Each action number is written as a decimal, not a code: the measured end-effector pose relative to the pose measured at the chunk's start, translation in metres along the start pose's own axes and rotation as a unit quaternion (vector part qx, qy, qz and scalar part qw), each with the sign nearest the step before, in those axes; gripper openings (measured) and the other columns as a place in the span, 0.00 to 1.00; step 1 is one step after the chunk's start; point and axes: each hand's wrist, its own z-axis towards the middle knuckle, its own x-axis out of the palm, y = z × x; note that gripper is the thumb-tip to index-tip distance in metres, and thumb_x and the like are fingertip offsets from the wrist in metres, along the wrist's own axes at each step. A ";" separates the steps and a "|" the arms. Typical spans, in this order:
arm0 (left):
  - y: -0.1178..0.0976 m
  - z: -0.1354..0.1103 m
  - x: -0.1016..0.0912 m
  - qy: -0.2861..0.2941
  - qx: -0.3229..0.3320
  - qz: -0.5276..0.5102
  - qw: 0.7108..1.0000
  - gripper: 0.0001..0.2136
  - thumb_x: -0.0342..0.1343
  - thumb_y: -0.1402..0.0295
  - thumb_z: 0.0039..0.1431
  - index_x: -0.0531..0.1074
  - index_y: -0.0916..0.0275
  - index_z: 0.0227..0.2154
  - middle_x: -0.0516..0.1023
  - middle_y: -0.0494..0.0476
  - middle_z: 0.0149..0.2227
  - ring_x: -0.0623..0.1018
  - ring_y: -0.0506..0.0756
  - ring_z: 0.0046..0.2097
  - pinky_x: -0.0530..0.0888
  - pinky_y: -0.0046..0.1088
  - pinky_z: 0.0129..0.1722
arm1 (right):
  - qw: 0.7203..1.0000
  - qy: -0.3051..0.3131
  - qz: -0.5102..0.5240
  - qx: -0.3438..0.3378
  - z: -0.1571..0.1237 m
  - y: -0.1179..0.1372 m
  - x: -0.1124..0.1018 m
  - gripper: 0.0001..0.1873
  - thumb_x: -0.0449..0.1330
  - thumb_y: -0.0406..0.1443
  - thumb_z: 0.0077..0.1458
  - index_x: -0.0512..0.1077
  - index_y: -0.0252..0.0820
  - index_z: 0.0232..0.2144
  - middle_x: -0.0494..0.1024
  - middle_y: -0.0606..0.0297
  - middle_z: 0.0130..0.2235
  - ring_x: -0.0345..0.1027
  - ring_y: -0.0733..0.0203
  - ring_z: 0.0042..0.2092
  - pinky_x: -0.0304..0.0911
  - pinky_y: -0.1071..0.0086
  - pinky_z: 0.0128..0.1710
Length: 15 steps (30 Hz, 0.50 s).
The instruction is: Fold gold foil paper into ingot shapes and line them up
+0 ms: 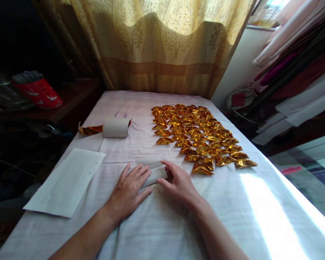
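Observation:
On the sheet in front of me lies a pale grey paper roll point(155, 177), with a loose flap of paper showing along its far side. My left hand point(130, 187) rests on its left part, fingers stretched out and flat. At the right end, my right hand point(177, 182) has thumb and fingers around the roll's edge. Beyond them stands a grey-white roll point(115, 127) on its side, a strip of gold foil point(90, 130) coming out of its left end. To the right, several folded gold foil pieces point(196, 135) sit in close rows.
A white paper sheet point(67, 180) lies at the left edge of the cloth-covered surface point(141, 238). A red container point(39, 94) stands on a dark shelf at the left. Patterned curtains point(168, 43) hang behind, and clothes point(300, 79) hang at the right.

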 end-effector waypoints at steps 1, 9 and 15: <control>0.000 0.000 0.001 -0.006 -0.006 -0.005 1.000 0.21 0.52 0.60 0.66 0.67 0.59 0.59 0.73 0.61 0.60 0.69 0.61 0.63 0.53 0.52 0.67 | 0.999 0.011 -0.006 -0.035 -0.002 -0.001 -0.001 0.28 0.63 0.33 0.49 0.69 0.44 0.54 0.79 0.61 0.45 0.73 0.56 0.43 0.67 0.65 0.44; 0.001 0.001 -0.001 -0.014 -0.015 -0.035 0.999 0.17 0.53 0.64 0.65 0.70 0.58 0.56 0.76 0.61 0.57 0.71 0.61 0.61 0.56 0.53 0.66 | 0.976 0.016 -0.175 -0.128 -0.003 0.003 -0.004 0.17 0.62 0.29 0.52 0.77 0.48 0.45 0.75 0.58 0.46 0.68 0.53 0.47 0.65 0.62 0.46; 0.001 0.001 -0.005 -0.017 -0.014 -0.058 0.998 0.13 0.56 0.62 0.63 0.73 0.59 0.48 0.76 0.61 0.56 0.71 0.62 0.61 0.58 0.56 0.65 | 0.959 0.045 -0.208 -0.187 -0.003 0.004 -0.008 0.13 0.62 0.36 0.60 0.75 0.48 0.48 0.74 0.57 0.56 0.63 0.48 0.58 0.61 0.55 0.53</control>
